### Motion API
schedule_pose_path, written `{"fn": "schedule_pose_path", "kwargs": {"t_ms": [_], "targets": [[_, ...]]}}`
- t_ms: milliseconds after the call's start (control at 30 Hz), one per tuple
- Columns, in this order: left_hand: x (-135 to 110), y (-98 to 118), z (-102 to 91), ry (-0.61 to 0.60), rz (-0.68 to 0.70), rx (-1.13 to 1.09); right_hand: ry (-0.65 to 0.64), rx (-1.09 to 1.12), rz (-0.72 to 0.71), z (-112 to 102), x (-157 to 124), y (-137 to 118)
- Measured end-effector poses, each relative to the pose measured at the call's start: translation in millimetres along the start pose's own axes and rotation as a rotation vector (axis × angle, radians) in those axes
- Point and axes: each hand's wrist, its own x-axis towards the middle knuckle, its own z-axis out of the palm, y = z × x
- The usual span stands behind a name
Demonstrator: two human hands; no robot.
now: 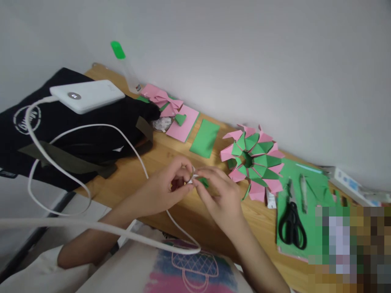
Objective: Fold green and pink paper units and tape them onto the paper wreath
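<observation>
My left hand [171, 183] and my right hand [221, 195] meet over the wooden table, fingertips pinching together. Between them is a small white piece [191, 178], too small and blurred to name. Just behind the right fingers lies a scrap of green paper [204, 182], partly covered. To the right of my hands stands a ring of folded pink and green paper [264, 160], its pieces fanned around a central hole. A flat green paper rectangle [205, 138] lies beyond my hands, beside a pink sheet [183, 122] that bears a small folded green piece [180, 119].
Black scissors [292, 232] lie on green sheets [317, 187] at the right, near a small white tube [270, 199]. A black bag [76, 138] with a white power bank [88, 95] covers the left. A white cable [137, 236] loops across in front of me.
</observation>
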Motion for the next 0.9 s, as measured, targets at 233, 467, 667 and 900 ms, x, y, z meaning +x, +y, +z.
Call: {"fn": "schedule_pose_path", "kwargs": {"t_ms": [233, 467, 667, 900], "targets": [[10, 3, 2.9, 0.053, -0.186, -0.207, 0.014, 0.116, 0.144, 9, 2, 9], [10, 0, 4.4, 0.036, -0.239, -0.413, 0.051, 0.207, 0.251, 12, 2, 9], [11, 5, 2.5, 0.047, -0.218, -0.313, 0.043, 0.210, 0.207, 12, 1, 9], [11, 4, 0.5, 0.065, -0.129, -0.132, 0.024, -0.039, -0.001, 6, 5, 6]]}}
